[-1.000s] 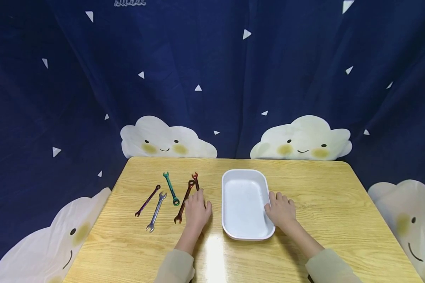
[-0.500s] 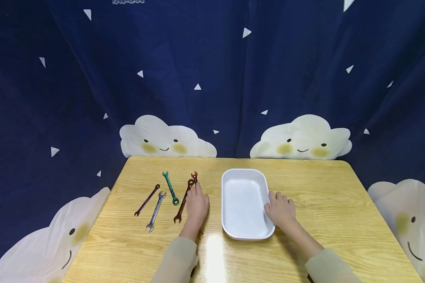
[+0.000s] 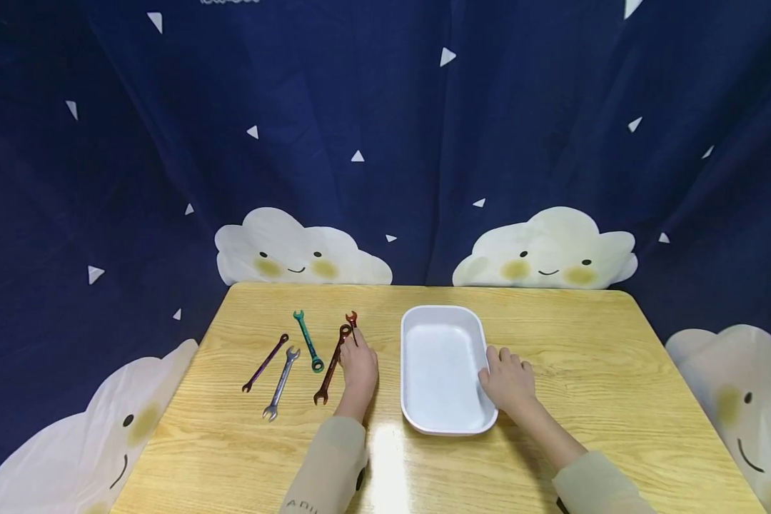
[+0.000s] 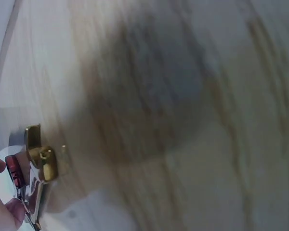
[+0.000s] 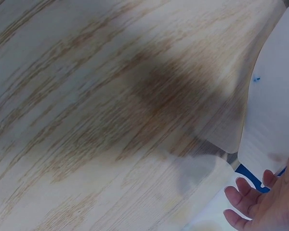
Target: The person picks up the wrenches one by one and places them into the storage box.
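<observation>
My left hand (image 3: 360, 368) pinches a small red wrench (image 3: 352, 318) between thumb and fingers; most of its shaft is hidden. In the left wrist view, the red wrench (image 4: 14, 172) shows by the fingertips, next to the gold open end of a wrench (image 4: 48, 166). A dark red-brown wrench (image 3: 331, 368) lies just left of this hand. My right hand (image 3: 509, 378) holds the right rim of a white tray (image 3: 442, 431), its thumb over the edge and other fingers outside. The right wrist view shows these fingers loosely bent beside the tray wall (image 5: 274, 96).
Farther left on the wooden table (image 3: 578, 357) lie a green wrench (image 3: 306, 339), a silver-blue wrench (image 3: 282, 383) and a purple wrench (image 3: 265, 364). Behind the table hangs a dark blue curtain (image 3: 398, 128) with white clouds and triangles.
My left hand has moved slightly forward along the red wrench, and its straightened fingers have bent around it. The right hand and the tray have stayed put.
</observation>
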A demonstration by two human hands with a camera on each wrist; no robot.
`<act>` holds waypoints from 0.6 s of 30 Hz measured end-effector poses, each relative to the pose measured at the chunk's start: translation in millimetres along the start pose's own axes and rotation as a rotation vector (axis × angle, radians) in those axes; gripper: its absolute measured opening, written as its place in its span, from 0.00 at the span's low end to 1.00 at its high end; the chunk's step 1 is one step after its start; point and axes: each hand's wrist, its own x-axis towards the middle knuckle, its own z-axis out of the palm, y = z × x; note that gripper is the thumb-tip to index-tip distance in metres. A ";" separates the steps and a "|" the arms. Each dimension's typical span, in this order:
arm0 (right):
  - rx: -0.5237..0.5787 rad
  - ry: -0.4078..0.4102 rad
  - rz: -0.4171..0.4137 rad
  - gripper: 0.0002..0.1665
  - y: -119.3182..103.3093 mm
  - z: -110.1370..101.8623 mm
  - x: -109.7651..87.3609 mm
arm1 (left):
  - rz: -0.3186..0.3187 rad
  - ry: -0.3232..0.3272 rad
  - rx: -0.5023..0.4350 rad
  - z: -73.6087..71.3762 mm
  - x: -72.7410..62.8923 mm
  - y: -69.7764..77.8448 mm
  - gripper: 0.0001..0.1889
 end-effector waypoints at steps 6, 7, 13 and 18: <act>0.005 0.002 0.003 0.18 0.3 0.6 -0.1 | -0.047 -0.060 0.014 -1.6 4.1 2.8 0.28; 0.006 -0.001 0.003 0.17 0.3 0.6 -0.1 | -0.060 -0.073 0.005 -2.2 5.4 3.6 0.27; 0.007 -0.011 0.002 0.16 0.3 0.2 0.0 | -0.133 -0.102 -0.031 5.5 15.8 3.9 0.27; 0.006 0.001 0.005 0.16 0.4 0.9 0.7 | -0.139 -0.054 0.043 18.4 20.5 2.6 0.25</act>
